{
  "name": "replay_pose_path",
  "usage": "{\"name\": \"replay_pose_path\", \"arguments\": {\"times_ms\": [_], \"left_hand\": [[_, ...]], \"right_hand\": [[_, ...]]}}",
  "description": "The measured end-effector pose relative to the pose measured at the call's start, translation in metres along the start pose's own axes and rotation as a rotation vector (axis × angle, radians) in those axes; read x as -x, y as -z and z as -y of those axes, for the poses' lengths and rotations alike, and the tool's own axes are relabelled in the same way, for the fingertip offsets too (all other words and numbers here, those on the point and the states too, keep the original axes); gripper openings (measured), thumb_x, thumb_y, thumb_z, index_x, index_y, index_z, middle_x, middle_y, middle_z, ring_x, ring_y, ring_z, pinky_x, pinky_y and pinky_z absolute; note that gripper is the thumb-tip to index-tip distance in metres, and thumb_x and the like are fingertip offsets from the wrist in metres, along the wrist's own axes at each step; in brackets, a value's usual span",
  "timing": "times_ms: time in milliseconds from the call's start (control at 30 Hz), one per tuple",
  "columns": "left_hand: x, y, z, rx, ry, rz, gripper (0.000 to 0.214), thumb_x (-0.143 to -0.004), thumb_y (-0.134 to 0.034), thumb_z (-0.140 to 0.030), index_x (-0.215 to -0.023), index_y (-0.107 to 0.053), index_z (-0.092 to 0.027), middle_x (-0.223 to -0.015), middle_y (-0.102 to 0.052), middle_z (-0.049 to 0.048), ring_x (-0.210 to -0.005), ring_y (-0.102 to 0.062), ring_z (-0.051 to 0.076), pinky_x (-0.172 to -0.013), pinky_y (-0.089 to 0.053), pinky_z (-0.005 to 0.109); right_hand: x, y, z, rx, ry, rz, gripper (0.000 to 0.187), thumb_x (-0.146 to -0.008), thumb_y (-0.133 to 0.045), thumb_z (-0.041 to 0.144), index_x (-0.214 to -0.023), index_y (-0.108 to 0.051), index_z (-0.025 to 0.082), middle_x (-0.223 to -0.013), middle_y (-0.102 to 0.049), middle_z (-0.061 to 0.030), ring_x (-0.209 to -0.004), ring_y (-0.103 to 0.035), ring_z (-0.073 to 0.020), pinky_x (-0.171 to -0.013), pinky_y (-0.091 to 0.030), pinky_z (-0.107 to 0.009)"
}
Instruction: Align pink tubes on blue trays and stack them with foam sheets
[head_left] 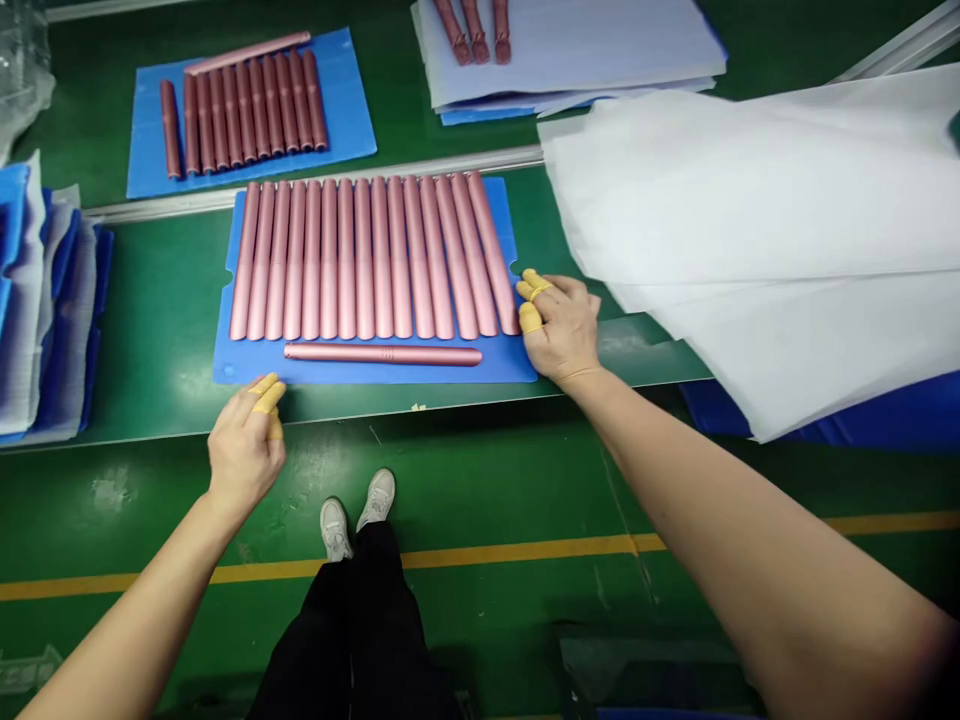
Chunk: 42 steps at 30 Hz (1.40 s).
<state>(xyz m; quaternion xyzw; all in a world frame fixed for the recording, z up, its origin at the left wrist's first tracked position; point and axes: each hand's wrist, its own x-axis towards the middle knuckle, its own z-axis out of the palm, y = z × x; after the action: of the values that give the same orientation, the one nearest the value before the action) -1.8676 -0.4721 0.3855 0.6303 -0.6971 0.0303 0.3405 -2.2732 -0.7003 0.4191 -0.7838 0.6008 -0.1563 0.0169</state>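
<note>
On the green bench lies a blue plastic sheet (259,362) with a notch in each side edge. Across it a row of several pink metallic tubes (364,260) lies side by side, and one more pink tube (382,354) rests crosswise in front of them. My right hand (559,325), with yellow finger cots, has its bent fingers at the sheet's right edge, beside the last tube. Just off the sheet's front left corner is my left hand (244,440), also in yellow cots. Its fingers are loosely bent, the lowest tip apart from the others, with nothing visible in them.
Behind a metal rail (202,203), another blue sheet (352,110) carries darker pink tubes. Stacked sheets (600,50) with a few tubes lie at the back. White sheets (750,200) overhang the bench at right; blue and white sheets (52,320) stand at left.
</note>
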Motion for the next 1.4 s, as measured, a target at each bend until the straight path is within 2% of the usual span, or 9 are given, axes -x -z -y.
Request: {"name": "replay_pose_path", "arguments": {"times_ms": [167, 333, 533, 700, 900, 1067, 1200, 1300, 1400], "left_hand": [[-0.016, -0.018, 0.016, 0.004, 0.005, 0.029, 0.039, -0.104, -0.045, -0.015, -0.133, -0.070, -0.017, -0.139, -0.074, 0.0180, -0.139, -0.067, 0.030, -0.120, -0.055, 0.056], [-0.009, -0.024, 0.033, -0.003, 0.077, 0.017, 0.043, -0.102, -0.043, -0.014, -0.131, -0.073, -0.018, -0.145, -0.073, 0.0173, -0.147, -0.061, 0.033, -0.124, -0.049, 0.064], [0.003, -0.019, 0.038, -0.028, 0.044, -0.033, 0.042, -0.100, -0.044, -0.011, -0.126, -0.076, -0.020, -0.139, -0.076, 0.0155, -0.143, -0.066, 0.032, -0.124, -0.050, 0.063], [0.020, -0.009, 0.038, -0.048, -0.006, -0.038, 0.043, -0.100, -0.048, -0.011, -0.133, -0.073, -0.021, -0.142, -0.075, 0.0167, -0.144, -0.065, 0.033, -0.122, -0.053, 0.063], [0.028, -0.006, 0.038, -0.031, -0.001, -0.031, 0.040, -0.103, -0.047, -0.011, -0.133, -0.072, -0.020, -0.142, -0.074, 0.0177, -0.145, -0.065, 0.034, -0.121, -0.055, 0.064], [0.036, 0.003, 0.028, -0.005, 0.061, -0.064, 0.042, -0.105, -0.050, -0.014, -0.143, -0.064, -0.022, -0.144, -0.072, 0.0182, -0.144, -0.065, 0.034, -0.119, -0.057, 0.061], [0.065, 0.021, 0.008, 0.053, 0.294, -0.133, 0.036, -0.106, -0.053, -0.023, -0.141, -0.064, -0.021, -0.136, -0.074, 0.0189, -0.132, -0.071, 0.032, -0.113, -0.061, 0.055], [0.093, 0.031, -0.011, 0.247, 0.720, -0.044, 0.034, -0.105, -0.058, -0.042, -0.130, -0.069, -0.022, -0.123, -0.078, 0.0149, -0.109, -0.078, 0.029, -0.101, -0.065, 0.050], [0.112, 0.032, -0.028, 0.631, 1.152, 0.098, 0.059, -0.092, -0.073, -0.063, -0.130, -0.069, -0.018, -0.117, -0.081, 0.0158, -0.097, -0.081, 0.031, -0.088, -0.068, 0.047]], "right_hand": [[0.010, 0.002, 0.009, -0.010, 0.008, 0.014, 0.045, -0.098, -0.047, 0.025, -0.135, -0.072, 0.015, -0.151, -0.066, -0.0211, -0.144, -0.043, -0.0412, -0.113, -0.033, -0.064], [0.038, 0.005, 0.015, -0.041, 0.032, 0.043, 0.045, -0.098, -0.047, 0.023, -0.136, -0.070, 0.017, -0.156, -0.063, -0.0202, -0.150, -0.037, -0.0413, -0.117, -0.030, -0.066], [0.091, 0.007, 0.034, 0.069, -0.017, -0.002, 0.051, -0.097, -0.047, 0.026, -0.143, -0.068, 0.020, -0.158, -0.062, -0.0165, -0.151, -0.039, -0.0427, -0.117, -0.035, -0.070], [0.146, 0.003, 0.057, 0.066, -0.171, -0.081, 0.041, -0.099, -0.051, 0.032, -0.130, -0.076, 0.023, -0.159, -0.058, -0.0192, -0.140, -0.049, -0.0443, -0.108, -0.046, -0.072], [0.184, -0.014, 0.083, -0.471, -0.471, -0.159, 0.054, -0.099, -0.050, 0.042, -0.148, -0.069, 0.027, -0.133, -0.069, -0.0151, -0.109, -0.069, -0.0321, -0.095, -0.060, -0.054], [0.200, -0.012, 0.106, -0.981, -0.732, -0.202, 0.066, -0.084, -0.078, 0.052, -0.143, -0.063, 0.026, -0.118, -0.074, -0.0112, -0.091, -0.070, -0.0245, -0.073, -0.061, -0.038], [0.221, -0.004, 0.128, -1.174, -0.885, -0.145, 0.077, -0.068, -0.094, 0.057, -0.129, -0.057, 0.026, -0.097, -0.074, -0.0033, -0.063, -0.060, -0.0148, -0.054, -0.051, -0.028], [0.243, -0.002, 0.156, -1.250, -0.999, -0.027, 0.083, -0.062, -0.100, 0.058, -0.125, -0.056, 0.025, -0.079, -0.071, 0.0019, -0.058, -0.060, -0.0156, -0.056, -0.055, -0.030], [0.267, -0.003, 0.188, -1.310, -1.059, 0.162, 0.081, -0.065, -0.099, 0.062, -0.125, -0.060, 0.024, -0.071, -0.071, 0.0012, -0.060, -0.067, -0.0207, -0.065, -0.062, -0.037]]}}
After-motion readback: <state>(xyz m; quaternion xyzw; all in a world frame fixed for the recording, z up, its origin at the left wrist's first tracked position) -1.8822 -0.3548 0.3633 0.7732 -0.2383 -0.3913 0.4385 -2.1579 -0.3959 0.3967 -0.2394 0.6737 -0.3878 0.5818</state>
